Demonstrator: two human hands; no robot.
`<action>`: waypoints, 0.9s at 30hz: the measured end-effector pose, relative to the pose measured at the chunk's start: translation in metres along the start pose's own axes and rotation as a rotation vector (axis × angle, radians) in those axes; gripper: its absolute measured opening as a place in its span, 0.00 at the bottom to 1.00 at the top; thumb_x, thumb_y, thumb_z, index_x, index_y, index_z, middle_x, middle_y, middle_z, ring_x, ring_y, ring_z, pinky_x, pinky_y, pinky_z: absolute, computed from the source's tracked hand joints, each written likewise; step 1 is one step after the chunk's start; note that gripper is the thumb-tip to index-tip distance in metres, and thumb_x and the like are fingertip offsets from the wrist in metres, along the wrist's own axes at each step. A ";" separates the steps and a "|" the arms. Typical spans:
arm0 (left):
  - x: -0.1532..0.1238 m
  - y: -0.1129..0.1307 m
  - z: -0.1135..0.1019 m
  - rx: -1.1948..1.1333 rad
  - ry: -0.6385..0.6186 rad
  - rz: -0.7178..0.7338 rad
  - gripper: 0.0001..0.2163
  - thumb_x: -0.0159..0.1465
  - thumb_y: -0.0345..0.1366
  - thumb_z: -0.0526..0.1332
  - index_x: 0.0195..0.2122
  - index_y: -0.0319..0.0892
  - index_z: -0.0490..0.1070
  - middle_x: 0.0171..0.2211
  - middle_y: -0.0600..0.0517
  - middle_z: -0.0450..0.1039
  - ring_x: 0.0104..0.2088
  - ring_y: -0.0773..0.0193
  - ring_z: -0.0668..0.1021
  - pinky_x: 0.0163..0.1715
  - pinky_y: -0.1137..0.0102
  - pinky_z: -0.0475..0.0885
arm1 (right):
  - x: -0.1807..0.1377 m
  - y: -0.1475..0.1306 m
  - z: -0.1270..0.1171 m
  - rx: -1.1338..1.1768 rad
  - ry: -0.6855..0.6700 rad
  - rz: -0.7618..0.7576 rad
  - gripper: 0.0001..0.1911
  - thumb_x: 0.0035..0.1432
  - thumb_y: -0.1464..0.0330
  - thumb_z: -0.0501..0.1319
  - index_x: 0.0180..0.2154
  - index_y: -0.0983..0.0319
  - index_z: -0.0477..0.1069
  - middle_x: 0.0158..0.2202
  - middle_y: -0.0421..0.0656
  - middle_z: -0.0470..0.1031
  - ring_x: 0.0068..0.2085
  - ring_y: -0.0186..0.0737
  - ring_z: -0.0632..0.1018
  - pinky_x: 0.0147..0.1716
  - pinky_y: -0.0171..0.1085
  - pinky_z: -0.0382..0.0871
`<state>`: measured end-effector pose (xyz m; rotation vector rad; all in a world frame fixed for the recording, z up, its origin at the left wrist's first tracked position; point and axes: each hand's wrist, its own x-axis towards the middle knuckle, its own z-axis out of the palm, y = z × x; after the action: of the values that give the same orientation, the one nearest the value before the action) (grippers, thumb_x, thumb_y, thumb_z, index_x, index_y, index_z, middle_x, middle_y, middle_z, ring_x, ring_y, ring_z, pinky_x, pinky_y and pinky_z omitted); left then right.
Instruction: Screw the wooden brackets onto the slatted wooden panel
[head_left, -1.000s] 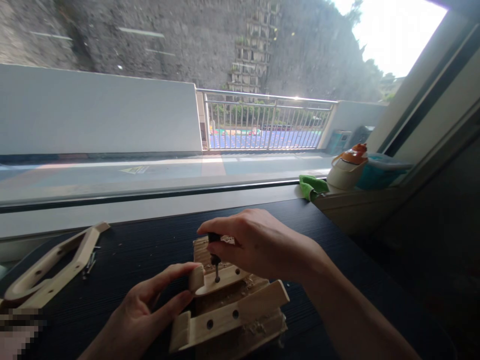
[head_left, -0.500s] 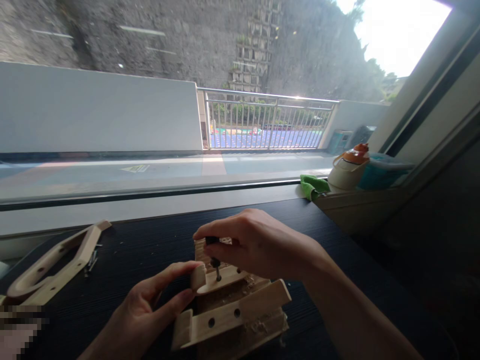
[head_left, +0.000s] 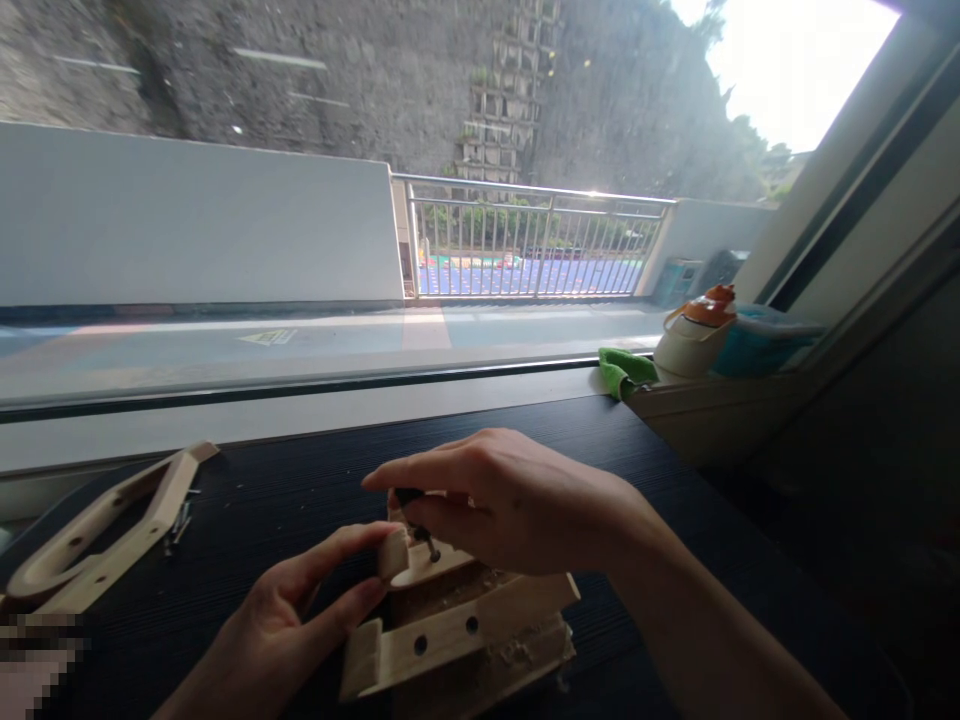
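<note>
My right hand (head_left: 517,505) is closed around the black handle of a screwdriver (head_left: 409,497), much of it hidden by the fingers. Its metal tip meets a pale wooden strip (head_left: 424,572) near a raised end. That raised wooden end (head_left: 393,556) is pinched between the thumb and fingers of my left hand (head_left: 289,615). Under the strip lies a rough wooden base (head_left: 450,690) with shavings on it. A second wooden piece (head_left: 450,637) with two dark holes lies across the base, closer to me.
A looped wooden frame (head_left: 112,545) lies at the left of the black table (head_left: 285,480), with several screws (head_left: 178,525) beside it. By the window, on the right, are a green cloth (head_left: 624,372), a cream bottle with an orange top (head_left: 694,335) and a teal container (head_left: 761,340).
My right hand has turned and lowered slightly, tilting the screwdriver handle left. The left hand keeps its pinch on the wooden strip's end. The whole view has shifted a little.
</note>
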<state>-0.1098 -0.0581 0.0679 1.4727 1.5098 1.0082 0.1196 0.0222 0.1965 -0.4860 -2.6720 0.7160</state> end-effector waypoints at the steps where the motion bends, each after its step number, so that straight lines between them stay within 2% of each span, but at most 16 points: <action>1: 0.000 0.000 0.000 -0.009 -0.005 -0.006 0.18 0.56 0.45 0.67 0.48 0.53 0.76 0.49 0.56 0.79 0.50 0.56 0.79 0.46 0.77 0.74 | 0.000 0.001 0.000 -0.025 0.017 0.022 0.19 0.65 0.70 0.54 0.55 0.62 0.70 0.39 0.44 0.79 0.36 0.35 0.77 0.35 0.32 0.62; 4: 0.000 0.002 0.001 -0.036 -0.012 -0.016 0.18 0.56 0.45 0.67 0.49 0.52 0.76 0.49 0.54 0.79 0.50 0.55 0.79 0.46 0.74 0.75 | 0.003 0.003 0.000 -0.103 0.087 0.065 0.16 0.64 0.67 0.56 0.51 0.61 0.73 0.33 0.41 0.78 0.30 0.33 0.74 0.30 0.32 0.58; 8: 0.001 0.007 0.003 -0.062 0.001 -0.010 0.19 0.55 0.46 0.67 0.48 0.50 0.77 0.48 0.52 0.80 0.48 0.53 0.80 0.45 0.72 0.76 | 0.005 0.004 0.000 -0.151 0.138 0.098 0.12 0.64 0.65 0.57 0.44 0.61 0.76 0.30 0.40 0.77 0.30 0.33 0.73 0.30 0.32 0.57; 10: 0.001 0.007 0.003 -0.055 0.000 -0.010 0.18 0.55 0.46 0.67 0.47 0.51 0.77 0.48 0.53 0.80 0.48 0.53 0.80 0.45 0.73 0.76 | 0.004 0.002 -0.001 -0.141 0.119 0.094 0.11 0.63 0.66 0.58 0.43 0.62 0.76 0.31 0.40 0.76 0.30 0.33 0.72 0.30 0.31 0.57; 14: 0.000 0.002 0.001 -0.048 -0.012 -0.006 0.18 0.56 0.46 0.67 0.48 0.53 0.77 0.48 0.56 0.79 0.49 0.55 0.79 0.45 0.76 0.75 | 0.000 -0.004 -0.006 -0.018 0.006 -0.017 0.14 0.61 0.72 0.56 0.46 0.65 0.75 0.40 0.43 0.77 0.32 0.31 0.73 0.33 0.30 0.60; 18: 0.001 -0.007 0.001 -0.038 0.017 -0.013 0.19 0.56 0.45 0.67 0.49 0.54 0.76 0.49 0.56 0.79 0.51 0.56 0.78 0.49 0.75 0.73 | -0.002 -0.004 -0.005 0.063 -0.050 -0.037 0.16 0.64 0.71 0.55 0.51 0.65 0.73 0.37 0.42 0.77 0.32 0.31 0.73 0.33 0.30 0.61; 21: 0.001 -0.006 0.001 -0.030 0.023 -0.014 0.20 0.55 0.45 0.68 0.50 0.51 0.76 0.50 0.53 0.79 0.51 0.53 0.78 0.49 0.73 0.74 | 0.000 -0.001 -0.003 0.074 -0.014 -0.006 0.15 0.64 0.69 0.57 0.51 0.63 0.73 0.37 0.41 0.77 0.33 0.32 0.74 0.33 0.30 0.60; 25: 0.000 0.002 0.001 -0.027 0.013 -0.002 0.19 0.56 0.46 0.67 0.48 0.50 0.77 0.49 0.52 0.79 0.50 0.52 0.79 0.47 0.72 0.75 | 0.003 0.001 -0.002 -0.002 0.053 0.040 0.11 0.63 0.66 0.59 0.45 0.61 0.76 0.29 0.38 0.76 0.29 0.30 0.71 0.31 0.30 0.58; 27: 0.000 0.006 0.001 -0.025 -0.003 0.001 0.18 0.56 0.46 0.67 0.48 0.51 0.77 0.49 0.53 0.79 0.49 0.53 0.79 0.46 0.73 0.75 | 0.003 0.001 -0.002 -0.056 0.090 0.062 0.10 0.62 0.65 0.60 0.42 0.62 0.76 0.28 0.38 0.75 0.28 0.30 0.71 0.29 0.30 0.57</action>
<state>-0.1069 -0.0580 0.0727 1.4573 1.4894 1.0208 0.1174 0.0249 0.1982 -0.6030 -2.6091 0.6228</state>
